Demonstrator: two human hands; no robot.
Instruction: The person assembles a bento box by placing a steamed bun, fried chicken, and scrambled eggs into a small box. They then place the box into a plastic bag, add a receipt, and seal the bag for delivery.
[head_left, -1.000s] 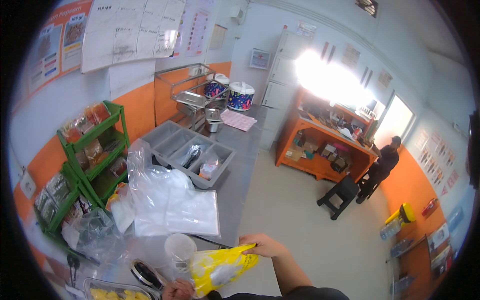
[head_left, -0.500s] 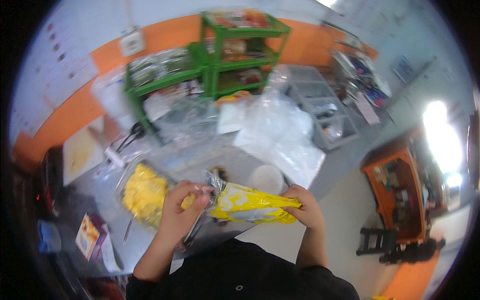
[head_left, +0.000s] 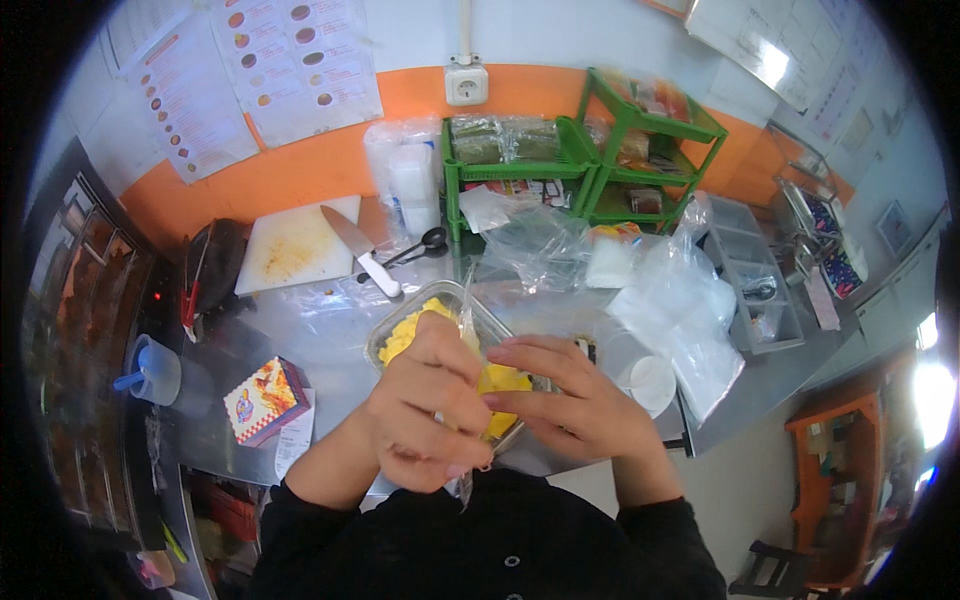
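Observation:
In front of my chest, my left hand point(head_left: 428, 402) is closed with curled fingers on a piece of thin clear plastic point(head_left: 469, 300), which sticks out above and below the fist. I cannot tell whether it is a bag or a glove. Close beside it, my right hand point(head_left: 590, 405) has its fingers stretched toward the plastic, fingertips at or near it. Under both hands lies a clear rectangular tray point(head_left: 503, 318) with soft yellow chunks of food point(head_left: 412, 328) in it. My hands hide much of the tray.
A white-handled knife point(head_left: 362, 252) overlaps a cutting board point(head_left: 300, 243), near black spoons point(head_left: 430, 242). A printed box point(head_left: 268, 400) stands at left. Green racks point(head_left: 520, 170) line the back. Plastic bags point(head_left: 680, 320), a round white container point(head_left: 652, 384) and a divided grey bin point(head_left: 752, 275) stand right.
The yellow bag that my right hand gripped is gone from view. Both hands have come together over the tray, with clear plastic in the left. The view has swung left.

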